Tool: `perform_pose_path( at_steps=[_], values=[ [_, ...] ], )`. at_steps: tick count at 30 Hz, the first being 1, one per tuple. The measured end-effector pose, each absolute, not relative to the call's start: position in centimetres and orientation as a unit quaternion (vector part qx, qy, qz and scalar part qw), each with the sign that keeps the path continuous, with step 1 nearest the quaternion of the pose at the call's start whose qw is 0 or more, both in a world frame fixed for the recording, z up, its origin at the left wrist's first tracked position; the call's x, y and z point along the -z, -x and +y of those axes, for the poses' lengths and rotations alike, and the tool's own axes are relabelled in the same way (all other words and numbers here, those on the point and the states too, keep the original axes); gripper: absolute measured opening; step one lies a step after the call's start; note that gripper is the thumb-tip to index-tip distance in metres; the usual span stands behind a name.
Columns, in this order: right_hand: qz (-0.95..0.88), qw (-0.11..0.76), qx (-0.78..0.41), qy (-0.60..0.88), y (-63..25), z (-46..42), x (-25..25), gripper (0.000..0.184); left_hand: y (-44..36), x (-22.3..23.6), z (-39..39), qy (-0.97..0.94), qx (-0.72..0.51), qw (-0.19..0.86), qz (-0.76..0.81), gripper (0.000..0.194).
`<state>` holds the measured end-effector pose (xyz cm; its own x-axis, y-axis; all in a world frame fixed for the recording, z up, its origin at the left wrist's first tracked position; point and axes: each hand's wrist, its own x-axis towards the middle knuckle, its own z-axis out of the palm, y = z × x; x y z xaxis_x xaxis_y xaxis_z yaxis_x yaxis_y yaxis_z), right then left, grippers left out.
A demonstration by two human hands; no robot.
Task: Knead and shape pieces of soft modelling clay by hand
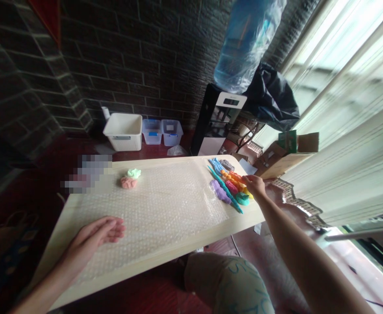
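My right hand (255, 185) is at the table's right end, its fingers closed on the end of an orange clay piece (235, 177). Around it lie lumps and rolls of modelling clay: a blue piece (216, 165), a grey lump (227, 165), a long teal roll (224, 187), a purple piece (220, 191), a pink lump (232, 187) and a green-teal lump (242, 199). My left hand (103, 229) is over the bubble wrap (158, 205), palm turned sideways, fingers loosely bent and holding nothing. Farther back sit a pale green lump (134, 173) and a salmon-pink lump (128, 182), touching.
Bubble wrap covers much of the wooden table (178, 250). Beyond it stand a white bin (124, 133), two clear plastic boxes (161, 132) and a water dispenser (215, 124). A cardboard box (278, 159) is at the right, near the curtains. A blurred patch hides the table's far left corner.
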<state>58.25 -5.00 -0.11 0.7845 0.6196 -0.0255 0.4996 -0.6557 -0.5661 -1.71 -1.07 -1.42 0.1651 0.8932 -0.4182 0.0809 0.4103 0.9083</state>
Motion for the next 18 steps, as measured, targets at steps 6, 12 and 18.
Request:
perform_pose_path(
  at_steps=[6,12,18],
  values=[
    [-0.343,0.265,-0.035,0.901,-57.1,-5.9,-2.5,0.037,2.1,0.2,-1.4,-0.429,-0.332,0.625,0.561,0.063],
    [-0.48,0.3,0.019,0.824,-48.2,-3.8,-5.4,0.031,4.1,0.1,-1.0,-0.451,-0.376,0.595,0.549,0.058],
    [-0.714,0.269,-0.064,0.644,-28.1,2.5,-4.7,0.047,5.2,0.4,-0.3,-0.47,-0.43,0.565,0.525,0.064]
  ],
)
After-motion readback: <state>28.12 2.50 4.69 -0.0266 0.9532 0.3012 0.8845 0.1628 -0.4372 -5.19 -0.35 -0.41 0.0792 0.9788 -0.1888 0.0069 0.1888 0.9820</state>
